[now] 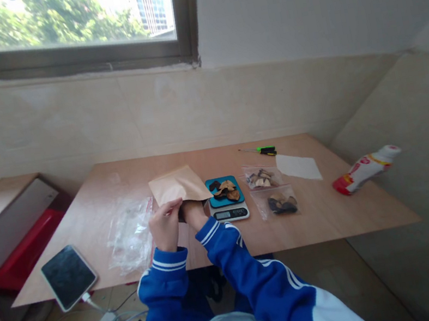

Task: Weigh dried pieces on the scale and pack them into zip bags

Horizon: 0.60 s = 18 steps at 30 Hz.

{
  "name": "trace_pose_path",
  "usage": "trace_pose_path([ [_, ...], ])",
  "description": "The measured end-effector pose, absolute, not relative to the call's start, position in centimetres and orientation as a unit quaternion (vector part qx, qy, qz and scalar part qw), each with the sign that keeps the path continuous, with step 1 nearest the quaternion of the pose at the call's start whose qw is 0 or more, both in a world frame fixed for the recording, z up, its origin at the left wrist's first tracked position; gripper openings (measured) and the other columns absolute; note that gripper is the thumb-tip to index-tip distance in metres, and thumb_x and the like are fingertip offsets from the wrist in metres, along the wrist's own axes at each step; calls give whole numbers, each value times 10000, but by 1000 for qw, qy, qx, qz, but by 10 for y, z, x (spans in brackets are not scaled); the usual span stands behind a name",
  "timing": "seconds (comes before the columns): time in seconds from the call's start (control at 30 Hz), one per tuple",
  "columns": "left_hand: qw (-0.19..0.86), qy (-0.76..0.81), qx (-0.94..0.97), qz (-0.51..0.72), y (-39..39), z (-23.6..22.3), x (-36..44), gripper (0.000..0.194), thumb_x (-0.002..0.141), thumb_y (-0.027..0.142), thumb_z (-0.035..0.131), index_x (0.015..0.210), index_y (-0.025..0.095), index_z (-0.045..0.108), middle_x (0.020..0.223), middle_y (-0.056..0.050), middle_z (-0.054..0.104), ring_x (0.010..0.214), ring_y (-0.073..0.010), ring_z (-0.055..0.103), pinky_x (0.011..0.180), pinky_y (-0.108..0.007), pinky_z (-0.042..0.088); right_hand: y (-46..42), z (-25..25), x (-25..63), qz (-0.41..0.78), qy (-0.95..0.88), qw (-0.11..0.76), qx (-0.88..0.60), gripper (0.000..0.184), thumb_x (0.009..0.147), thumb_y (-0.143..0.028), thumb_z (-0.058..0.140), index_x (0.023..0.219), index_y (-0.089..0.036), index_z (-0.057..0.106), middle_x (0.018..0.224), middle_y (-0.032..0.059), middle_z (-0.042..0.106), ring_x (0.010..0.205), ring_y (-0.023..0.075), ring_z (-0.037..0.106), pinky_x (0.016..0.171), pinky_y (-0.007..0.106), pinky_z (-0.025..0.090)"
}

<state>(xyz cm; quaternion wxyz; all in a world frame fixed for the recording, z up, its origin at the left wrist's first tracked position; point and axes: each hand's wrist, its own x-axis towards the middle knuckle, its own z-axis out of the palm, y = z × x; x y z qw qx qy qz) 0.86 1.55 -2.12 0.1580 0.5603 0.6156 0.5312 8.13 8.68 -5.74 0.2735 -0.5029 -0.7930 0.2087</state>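
Note:
My left hand (165,227) pinches the mouth of a brown paper bag (177,184) between thumb and fingers. Into the bag's opening reaches my right hand (194,215); its fingers are hidden inside, so what they hold does not show. Just right of the bag stands a small digital kitchen scale (230,213) with a blue top. Dried brown and dark slices (226,190) lie piled on it; its display reading is too small to make out.
Two clear zip bags of dried pieces (263,177) (282,204) lie right of the scale. Empty plastic bags (130,236), a tablet (70,277) on a cable, screwdrivers (265,150), white paper (297,167) and a red-and-white bottle (366,171) also lie or stand on the table.

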Motion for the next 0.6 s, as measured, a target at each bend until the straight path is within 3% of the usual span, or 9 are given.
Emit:
trace_pose_path([
  [0.1,156,619,557,531,15,-20,9,144,773,327,613,811,280,743,816,39,746,731,-163,685,704,-271,547,74,-54,89,197,-778,246,-544,265,906,-47,377,1055,-67,595,1032,126,691,1052,229,592,1012,403,375],
  [0.23,156,618,554,535,16,-19,7,140,766,337,613,800,290,741,808,39,744,742,-162,686,716,-282,550,50,-41,100,191,-771,218,-567,254,886,-88,410,999,-84,637,979,177,689,927,275,641,872,410,476],
  [0.43,155,621,542,544,18,-17,4,147,764,337,604,806,289,737,830,34,744,770,-164,685,757,-296,543,19,-18,125,211,-769,294,-528,245,878,-115,446,1032,-148,633,1035,129,672,1010,244,603,884,369,477],
  [0.6,146,632,530,546,19,-10,3,144,761,345,609,795,287,736,811,38,744,754,-162,684,754,-295,538,1,-5,168,321,-749,368,-448,199,865,-221,535,1022,-209,657,1001,40,697,911,176,643,841,304,494],
])
